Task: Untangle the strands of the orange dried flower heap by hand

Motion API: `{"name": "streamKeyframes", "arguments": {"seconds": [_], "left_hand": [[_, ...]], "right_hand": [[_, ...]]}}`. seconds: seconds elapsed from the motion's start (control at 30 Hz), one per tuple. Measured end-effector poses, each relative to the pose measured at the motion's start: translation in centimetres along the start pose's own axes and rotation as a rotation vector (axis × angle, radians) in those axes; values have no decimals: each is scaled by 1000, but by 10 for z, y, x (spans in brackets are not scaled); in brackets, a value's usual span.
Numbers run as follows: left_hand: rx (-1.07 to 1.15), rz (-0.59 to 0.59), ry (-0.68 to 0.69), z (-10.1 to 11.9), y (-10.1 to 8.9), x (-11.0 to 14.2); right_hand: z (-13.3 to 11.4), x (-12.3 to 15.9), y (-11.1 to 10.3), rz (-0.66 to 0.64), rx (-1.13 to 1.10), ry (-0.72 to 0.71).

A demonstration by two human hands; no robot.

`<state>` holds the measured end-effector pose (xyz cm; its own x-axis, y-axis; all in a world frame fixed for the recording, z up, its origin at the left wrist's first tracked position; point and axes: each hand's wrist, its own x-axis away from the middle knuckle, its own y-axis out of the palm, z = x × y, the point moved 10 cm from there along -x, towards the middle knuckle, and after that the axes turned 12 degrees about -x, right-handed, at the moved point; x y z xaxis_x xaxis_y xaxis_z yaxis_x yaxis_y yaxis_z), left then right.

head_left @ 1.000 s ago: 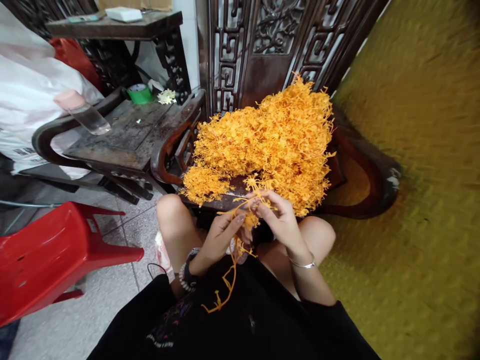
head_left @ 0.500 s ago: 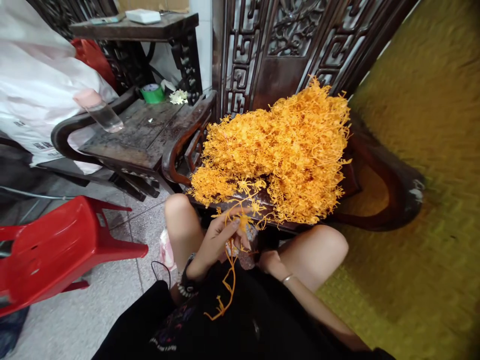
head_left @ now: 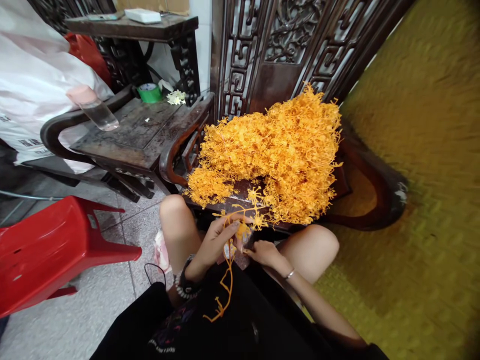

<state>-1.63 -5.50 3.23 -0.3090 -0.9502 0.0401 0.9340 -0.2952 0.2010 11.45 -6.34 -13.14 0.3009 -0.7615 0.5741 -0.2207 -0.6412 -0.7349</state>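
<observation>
In the head view, my left hand [head_left: 215, 241] is closed around an orange sprig [head_left: 228, 287], a thin branching stem with small flower-like tips. Its tail hangs down over the black shirt, and its branched heads stick out beyond my fingers. Close by on the right, my right hand [head_left: 267, 254] has its thumb and fingers pinched together near the sprig's lower part; what lies between them is too small to make out. A large heap of the same orange sprigs [head_left: 273, 150] rests just ahead on a dark wooden chair [head_left: 245, 192].
Left of the heap stands a dark wooden side table [head_left: 135, 135] with green tape [head_left: 150, 93] and a pink-capped bottle [head_left: 98, 112]. A red plastic stool [head_left: 48, 245] is at the left, below a white sack [head_left: 41, 90]. A carved wooden chair back [head_left: 277, 80] rises behind the heap.
My right hand has come up and left from beside the right thigh to near the left hand, its fingers now pinched. My left hand still holds the sprig. The view has shifted slightly.
</observation>
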Motion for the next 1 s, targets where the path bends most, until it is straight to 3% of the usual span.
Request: {"name": "streamKeyframes", "arguments": {"seconds": [0.07,0.2,0.27,0.33,0.4,0.53,0.67,0.8,1.0], "left_hand": [[-9,30,2,-1,-3,0],[-20,51,-15,-8,-7,-2],[-49,57,-11,-9,-8,-2],[-88,54,-16,-10,-9,-2],[-131,40,-32,-12,-8,-2],[-206,-13,-46,-13,-3,0],[-328,-50,13,-6,5,0],[-377,-7,40,-4,7,1],[-426,-37,46,-4,15,8]], "right_hand": [[-20,12,-43,56,-165,-130],[-52,65,-162,517,-715,-508],[-70,88,-189,545,-849,-681],[-88,99,-196,520,-797,-732],[-98,97,-193,481,-724,-683],[-98,83,-187,465,-798,-605],[-81,74,-187,568,-947,-532],[-66,71,-184,647,-1081,-465],[-50,91,-191,887,-1218,-471]]}}
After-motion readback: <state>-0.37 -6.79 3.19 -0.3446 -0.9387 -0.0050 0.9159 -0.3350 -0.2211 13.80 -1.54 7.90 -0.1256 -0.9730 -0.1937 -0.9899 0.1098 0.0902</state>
